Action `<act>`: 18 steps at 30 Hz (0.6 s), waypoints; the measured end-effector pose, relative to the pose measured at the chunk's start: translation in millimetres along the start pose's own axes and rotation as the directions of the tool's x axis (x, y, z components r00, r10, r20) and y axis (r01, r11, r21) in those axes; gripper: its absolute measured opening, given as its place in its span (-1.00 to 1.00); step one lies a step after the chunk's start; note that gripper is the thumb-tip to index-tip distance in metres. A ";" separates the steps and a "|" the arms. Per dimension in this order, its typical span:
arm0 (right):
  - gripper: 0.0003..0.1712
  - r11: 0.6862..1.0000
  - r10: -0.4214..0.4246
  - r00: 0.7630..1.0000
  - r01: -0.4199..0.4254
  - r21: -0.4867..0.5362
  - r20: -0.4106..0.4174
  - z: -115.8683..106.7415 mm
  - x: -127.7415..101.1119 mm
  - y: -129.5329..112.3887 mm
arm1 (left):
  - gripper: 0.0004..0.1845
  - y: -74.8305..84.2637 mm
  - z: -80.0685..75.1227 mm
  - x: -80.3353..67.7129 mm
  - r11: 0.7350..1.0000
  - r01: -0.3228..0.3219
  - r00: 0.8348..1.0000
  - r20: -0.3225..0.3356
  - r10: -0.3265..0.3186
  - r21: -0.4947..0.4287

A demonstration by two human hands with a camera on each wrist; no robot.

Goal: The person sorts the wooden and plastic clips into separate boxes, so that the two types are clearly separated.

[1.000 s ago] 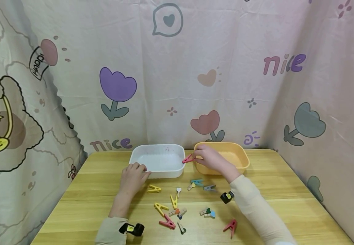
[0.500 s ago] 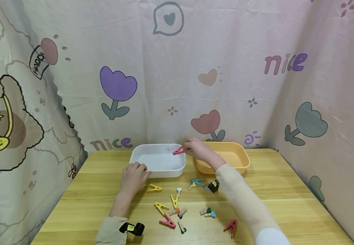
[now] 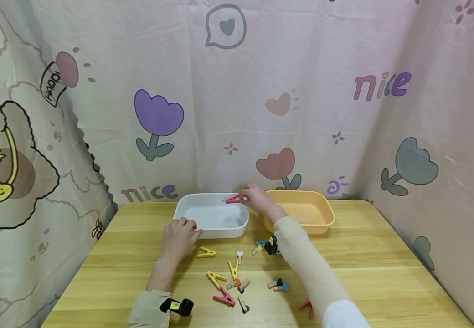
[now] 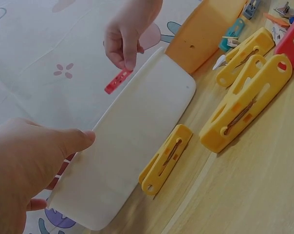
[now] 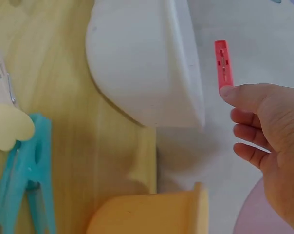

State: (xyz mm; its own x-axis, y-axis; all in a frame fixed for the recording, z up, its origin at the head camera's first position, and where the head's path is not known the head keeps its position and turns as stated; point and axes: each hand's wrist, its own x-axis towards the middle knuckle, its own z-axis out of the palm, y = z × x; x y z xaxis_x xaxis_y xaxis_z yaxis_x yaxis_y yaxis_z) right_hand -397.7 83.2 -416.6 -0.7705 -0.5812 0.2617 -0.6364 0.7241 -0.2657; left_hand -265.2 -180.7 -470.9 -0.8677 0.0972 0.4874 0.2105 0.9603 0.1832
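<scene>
red clip [image 3: 233, 199]: long axis left-right, free end left (farther left than before)
right hand [image 3: 257, 198]: pinches its end
left hand [image 3: 178, 237]: grips white tub [image 3: 222, 233] by rim

Soft light, faint shadows, hazy wrist views

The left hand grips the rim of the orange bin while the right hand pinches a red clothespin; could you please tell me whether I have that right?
Not quite, the bin is wrong: the left hand grips the rim of the white bin, as the left wrist view shows. The right hand does pinch a red clothespin.
</scene>
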 end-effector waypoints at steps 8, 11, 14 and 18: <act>-0.93 0.996 0.085 0.996 -0.085 -0.011 -0.016 14.9 8.5 0.4 | -0.75 0.1 0.8 -0.8 1.000 -0.009 1.000 -0.020 0.009 -0.006; -0.93 0.992 0.125 0.992 -0.124 0.021 -0.012 18.2 9.4 0.7 | -0.75 0.3 0.8 -1.1 1.000 -0.013 1.000 -0.023 0.013 -0.004; -0.91 0.991 0.134 0.991 -0.134 0.027 -0.020 19.9 10.0 0.8 | -0.75 0.6 0.0 -1.5 1.000 -0.018 1.000 -0.025 0.018 -0.001; -0.81 0.994 0.112 0.993 -0.112 0.005 -0.042 20.6 10.6 0.6 | -0.76 0.4 -0.8 -1.7 1.000 -0.018 1.000 -0.024 0.018 -0.004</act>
State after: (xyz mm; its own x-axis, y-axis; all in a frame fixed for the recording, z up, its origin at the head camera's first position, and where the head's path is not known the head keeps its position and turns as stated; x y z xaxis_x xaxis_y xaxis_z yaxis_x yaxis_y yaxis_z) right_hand -407.0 69.8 -433.1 -0.8347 -0.4806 0.2689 -0.5466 0.7825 -0.2983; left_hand -263.3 -180.8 -471.0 -0.8527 0.1077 0.5112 0.2277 0.9573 0.1780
